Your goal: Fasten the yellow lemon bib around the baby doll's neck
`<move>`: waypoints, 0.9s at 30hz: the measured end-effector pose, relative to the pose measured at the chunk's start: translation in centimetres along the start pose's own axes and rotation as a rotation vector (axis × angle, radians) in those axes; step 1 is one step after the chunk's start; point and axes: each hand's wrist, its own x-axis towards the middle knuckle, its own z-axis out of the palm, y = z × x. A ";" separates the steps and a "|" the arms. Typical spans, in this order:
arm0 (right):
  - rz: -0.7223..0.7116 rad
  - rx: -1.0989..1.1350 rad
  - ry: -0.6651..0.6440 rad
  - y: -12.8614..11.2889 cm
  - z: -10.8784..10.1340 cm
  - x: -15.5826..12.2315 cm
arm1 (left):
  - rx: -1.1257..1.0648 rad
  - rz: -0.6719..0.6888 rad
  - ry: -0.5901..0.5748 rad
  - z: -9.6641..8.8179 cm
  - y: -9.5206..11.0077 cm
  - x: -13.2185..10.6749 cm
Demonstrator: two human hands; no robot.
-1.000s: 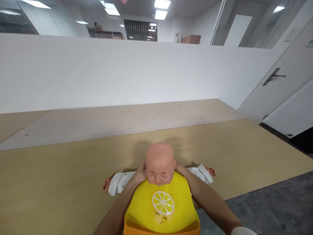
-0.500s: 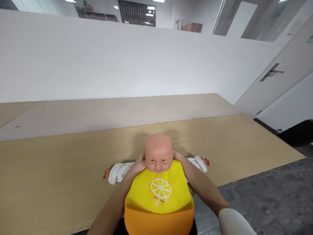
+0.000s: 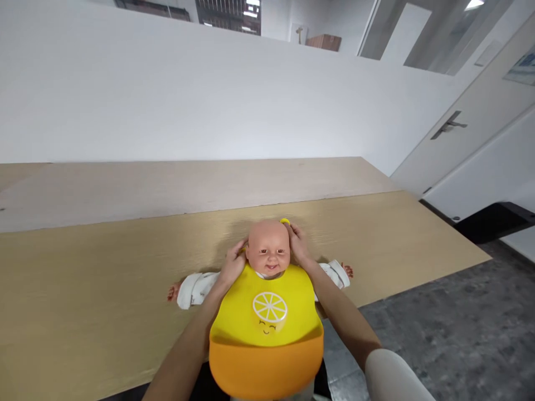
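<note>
Pinching a small yellow strap (image 3: 285,221) beside the doll (image 3: 267,249) with the right hand (image 3: 297,245), fingers closed tight on it. Pressing the left hand (image 3: 232,268) to the other side of the head, fingers curled in; cannot tell if gripping the other strap end or only touching, too hidden to see. Lying face up at the near edge of the worktop (image 3: 104,289), arms in white sleeves (image 3: 194,289) spread wide, yellow bib (image 3: 267,303) flat on the chest, orange pocket (image 3: 265,362) hanging past the edge. Could lose the strap from that pinch: small, smooth, easy to drop. Could twist the head to one side by pulling harder with one hand than the other. Could drag the bib crooked, or snug on the neck, the same way. Could pull the whole doll off the edge and down to the grey floor (image 3: 438,328) by tugging too far this way, with the lower part seeming to hang past the wood.
</note>
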 end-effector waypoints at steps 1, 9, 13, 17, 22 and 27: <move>-0.042 -0.040 0.009 0.0 -0.2 0.0 | 0.048 0.011 0.012 -0.1 -0.3 0.0; -0.199 -0.425 0.025 1.8 -0.5 1.2 | 0.329 -0.025 0.016 -0.8 -0.3 -0.1; -0.205 -0.490 0.024 2.1 -0.4 1.7 | 0.388 -0.017 -0.039 -1.1 -0.2 0.1; -0.200 -0.552 0.022 1.9 -0.3 2.0 | 0.456 -0.046 -0.063 -1.2 -0.1 0.2; -0.188 -0.601 0.006 1.7 -0.4 2.0 | 0.487 -0.091 -0.075 -1.2 0.0 0.3; -0.182 -0.656 0.008 1.5 -0.4 1.9 | 0.516 -0.107 -0.093 -1.4 -0.2 0.4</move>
